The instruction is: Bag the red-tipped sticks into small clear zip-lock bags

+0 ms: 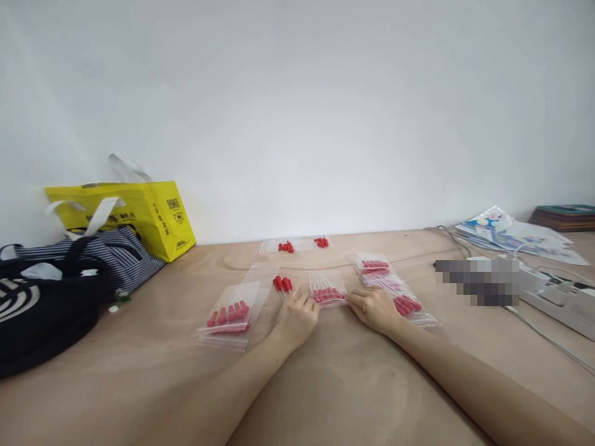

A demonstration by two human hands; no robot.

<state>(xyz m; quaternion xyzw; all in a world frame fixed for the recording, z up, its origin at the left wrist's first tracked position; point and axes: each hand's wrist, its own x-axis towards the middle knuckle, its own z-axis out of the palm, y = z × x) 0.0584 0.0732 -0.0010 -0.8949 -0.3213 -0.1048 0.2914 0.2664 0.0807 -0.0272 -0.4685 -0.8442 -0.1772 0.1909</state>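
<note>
A small clear zip bag (326, 280) lies flat in the middle of the table, its opening edge towards me. Inside is a row of thin droppers (329, 293) with red bulbs. My left hand (298, 314) pinches the bag's near left corner. My right hand (374, 308), fingers closed, grips the near right corner. Loose red-bulbed droppers (282, 285) stick out just beyond my left hand, which hides their lower ends. To the left lie filled bags of droppers (230, 313), overlapping. More filled bags (375, 269) lie in a stack by my right hand.
Further red-bulbed droppers (286, 247) lie on clear plastic near the wall. A yellow bag (171, 220), a striped bag (134, 263) and a black bag (46, 322) stand at left. On the right are a power strip (553, 297) with cables, papers (506, 232) and a dark stack (564, 217).
</note>
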